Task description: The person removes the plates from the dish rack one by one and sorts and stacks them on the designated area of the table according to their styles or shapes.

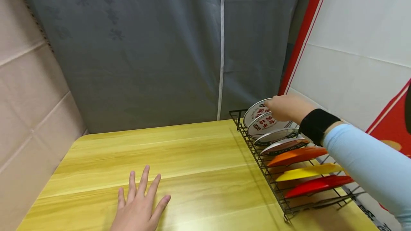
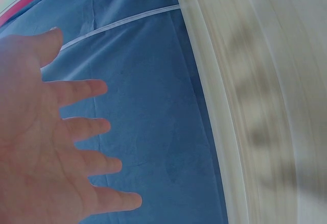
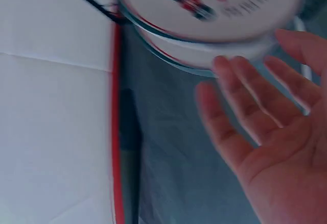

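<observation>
Reaching over the wire rack (image 1: 287, 211), the right hand (image 1: 283, 107) has its fingers loosely extended at the white printed plates (image 1: 264, 126) in its far end, contact unclear, while the left hand (image 1: 138, 205) splays empty over the wooden table (image 1: 192, 159).

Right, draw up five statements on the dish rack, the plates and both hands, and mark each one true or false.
1. The yellow plate sits between the orange plate and the red plate. True.
2. The left hand grips a plate. False: its fingers are spread and it holds nothing.
3. The right hand is beside the red plate. False: it is at the far end, by the white plates with red lettering.
4. A black wristband shows between the right hand and the light-blue sleeve. True.
5. The black wire dish rack stands on the left of the head view. False: it stands on the right.
</observation>
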A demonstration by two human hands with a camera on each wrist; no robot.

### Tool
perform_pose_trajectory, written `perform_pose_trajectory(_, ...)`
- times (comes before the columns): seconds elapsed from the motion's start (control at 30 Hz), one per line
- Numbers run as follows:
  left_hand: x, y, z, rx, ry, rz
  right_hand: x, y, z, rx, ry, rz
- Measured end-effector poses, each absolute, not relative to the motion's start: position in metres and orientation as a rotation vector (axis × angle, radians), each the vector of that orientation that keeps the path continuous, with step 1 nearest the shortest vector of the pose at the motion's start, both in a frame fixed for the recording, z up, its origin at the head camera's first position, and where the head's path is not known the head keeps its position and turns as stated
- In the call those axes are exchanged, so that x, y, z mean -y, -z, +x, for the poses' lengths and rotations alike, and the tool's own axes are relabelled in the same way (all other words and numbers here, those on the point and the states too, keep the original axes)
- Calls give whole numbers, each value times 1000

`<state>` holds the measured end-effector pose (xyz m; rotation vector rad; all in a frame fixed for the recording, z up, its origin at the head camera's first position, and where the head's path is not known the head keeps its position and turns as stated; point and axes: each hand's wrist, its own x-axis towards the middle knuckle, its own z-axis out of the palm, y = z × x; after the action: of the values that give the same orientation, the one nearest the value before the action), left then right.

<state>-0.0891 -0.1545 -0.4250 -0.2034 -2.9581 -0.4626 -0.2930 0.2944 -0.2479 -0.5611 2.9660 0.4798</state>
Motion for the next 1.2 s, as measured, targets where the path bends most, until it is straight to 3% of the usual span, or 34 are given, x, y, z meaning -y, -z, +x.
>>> perform_pose_trajectory(0.4,156,424,-86,3074,485,-166,-308,291,-311,-3056,-961,-1073)
perform_pose_trajectory(0.73,156,423,-85,3077,478,-143,-319,290,-317,-3005,-1026,-1154)
perform_pose_trajectory(1.2,148,424,-88,3056,488,-195,-341,210,-290,-3088,-951,-913)
